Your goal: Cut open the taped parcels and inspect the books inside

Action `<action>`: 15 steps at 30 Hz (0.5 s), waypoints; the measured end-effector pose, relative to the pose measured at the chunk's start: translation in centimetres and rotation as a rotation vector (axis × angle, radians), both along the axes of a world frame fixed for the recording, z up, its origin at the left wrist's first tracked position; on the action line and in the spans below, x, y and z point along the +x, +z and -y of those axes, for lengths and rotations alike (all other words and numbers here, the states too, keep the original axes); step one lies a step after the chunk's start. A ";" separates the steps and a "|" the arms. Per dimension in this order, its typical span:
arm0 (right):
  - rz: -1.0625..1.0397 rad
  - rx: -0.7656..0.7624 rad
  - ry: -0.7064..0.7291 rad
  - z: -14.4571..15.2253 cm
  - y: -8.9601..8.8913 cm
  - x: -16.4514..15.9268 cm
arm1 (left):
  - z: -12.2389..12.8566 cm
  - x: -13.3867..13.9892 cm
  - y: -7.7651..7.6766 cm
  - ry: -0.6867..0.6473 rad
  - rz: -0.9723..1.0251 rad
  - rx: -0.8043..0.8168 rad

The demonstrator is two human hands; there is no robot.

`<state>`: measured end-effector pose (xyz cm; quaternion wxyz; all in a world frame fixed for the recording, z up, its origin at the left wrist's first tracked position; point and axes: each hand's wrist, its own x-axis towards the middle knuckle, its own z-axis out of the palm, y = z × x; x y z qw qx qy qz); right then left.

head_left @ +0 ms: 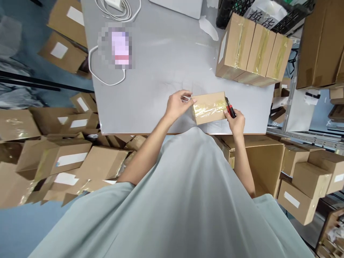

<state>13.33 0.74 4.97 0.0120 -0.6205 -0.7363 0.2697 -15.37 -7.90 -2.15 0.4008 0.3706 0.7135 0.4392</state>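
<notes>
A small taped cardboard box lies on the grey table near its front edge, with shiny clear tape along its top. At the box's left end is my left hand, its fingers apart and the thumb close to or touching the corner. My right hand is closed around a red and black utility knife at the right end of the box. The thumb of that hand rests by the box's lower right corner. Whether the knife's blade is out I cannot tell.
Three taped boxes stand in a row at the back right, beside a black crate. A blurred phone on a white cable lies at the left. Opened cartons pile up on the floor at the left; more boxes are stacked at the right.
</notes>
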 end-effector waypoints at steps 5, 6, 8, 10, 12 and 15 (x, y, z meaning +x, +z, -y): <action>-0.004 0.143 0.002 3.3 3.6 -2.3 | -0.8 -1.0 -0.2 -0.082 0.097 -0.026; -0.013 0.095 0.035 4.2 4.1 -3.0 | -0.7 -1.2 -0.3 -0.091 0.115 -0.023; -0.013 -0.019 0.117 5.7 4.6 -4.6 | -0.6 -1.6 -0.3 -0.103 0.145 -0.013; 0.001 -0.109 0.206 6.9 4.9 -6.2 | -0.5 -1.8 -0.2 -0.109 0.167 -0.002; 0.035 -0.151 0.266 7.6 5.0 -7.8 | -0.5 -1.9 -0.2 -0.117 0.181 0.007; 0.101 -0.168 0.293 8.3 5.2 -9.5 | -0.6 -1.8 -0.4 -0.138 0.197 0.019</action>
